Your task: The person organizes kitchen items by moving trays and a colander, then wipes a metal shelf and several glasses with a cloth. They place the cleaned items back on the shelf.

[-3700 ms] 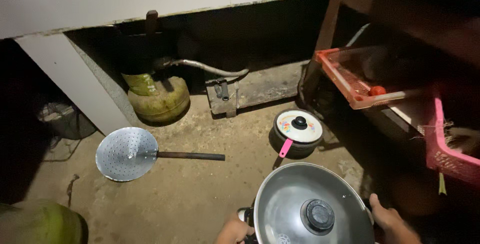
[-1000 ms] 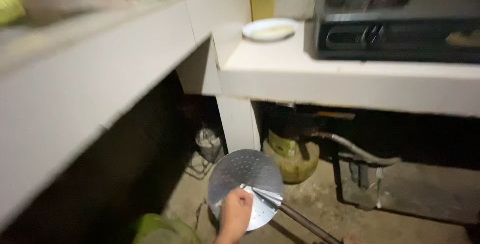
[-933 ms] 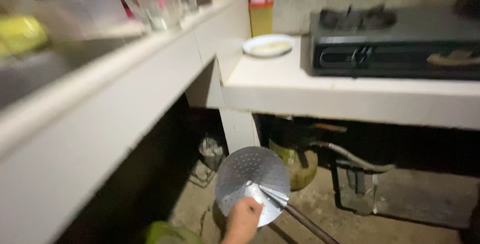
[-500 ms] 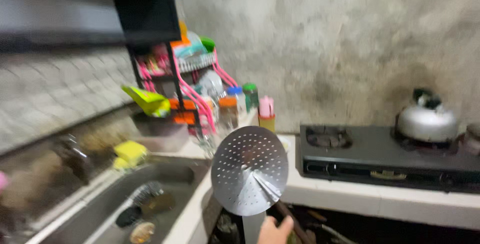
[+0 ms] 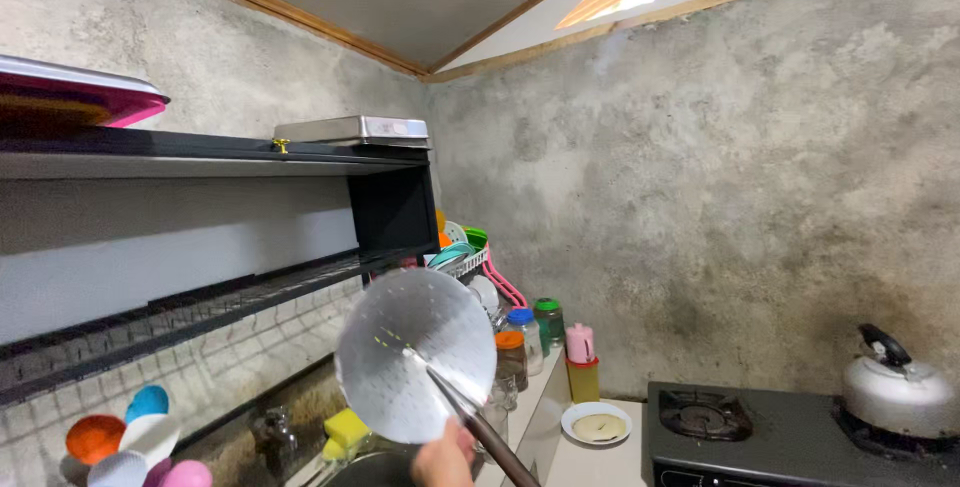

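Observation:
A round perforated metal skimmer [image 5: 415,367] with a dark handle is raised in front of the wall shelf. My left hand [image 5: 443,459] shows at the bottom edge, gripping the handle just below the disc. The handle runs down to the right and out of frame. My right hand is out of view.
A black gas stove [image 5: 770,432] carries a metal kettle [image 5: 895,392] at the right. A small plate [image 5: 597,424] and jars [image 5: 535,332] stand on the counter. A dish rack [image 5: 465,252], a yellow sponge [image 5: 346,428] and a tap [image 5: 270,427] are near the sink on the left.
The view swung up from the floor under the counter to the wall and shelf. The skimmer came off the floor and is now held high.

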